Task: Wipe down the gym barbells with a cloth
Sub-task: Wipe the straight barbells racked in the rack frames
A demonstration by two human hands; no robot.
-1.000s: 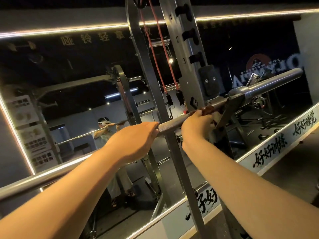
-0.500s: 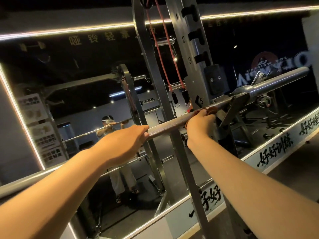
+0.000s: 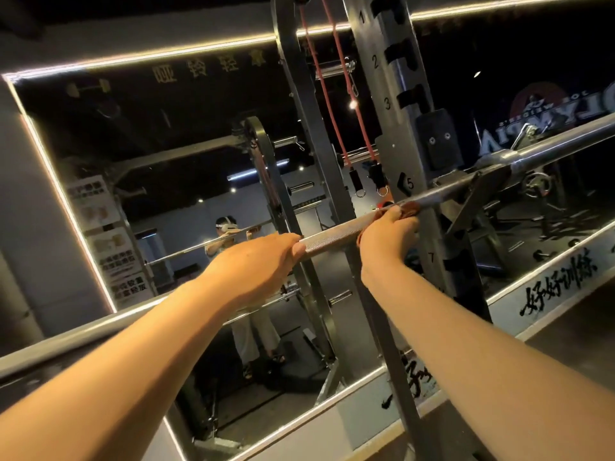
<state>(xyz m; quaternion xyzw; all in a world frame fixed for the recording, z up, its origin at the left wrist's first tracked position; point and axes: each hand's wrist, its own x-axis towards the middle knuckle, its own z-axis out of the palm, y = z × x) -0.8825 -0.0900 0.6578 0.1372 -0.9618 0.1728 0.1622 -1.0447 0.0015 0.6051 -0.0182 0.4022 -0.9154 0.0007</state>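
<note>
A long steel barbell (image 3: pixel 332 236) runs from lower left to upper right, resting in the hook of a grey rack upright (image 3: pixel 409 134). My left hand (image 3: pixel 253 267) grips the knurled shaft from above. A short way to its right, my right hand (image 3: pixel 386 234) wraps a reddish-brown cloth (image 3: pixel 411 207) around the shaft, just left of the rack hook. Only the cloth's edge shows past my fingers. The thick sleeve (image 3: pixel 562 144) of the barbell extends to the upper right.
A wall mirror (image 3: pixel 166 144) with lit edges stands right behind the rack and reflects a person holding the bar. Red resistance bands (image 3: pixel 336 104) hang between the uprights. A second slanted upright (image 3: pixel 299 94) crosses behind the bar. Dark floor lies at lower right.
The view has shifted slightly to the right and the bar sits lower in frame. Both hands keep their grip; the right hand with the cloth stays near the rack hook.
</note>
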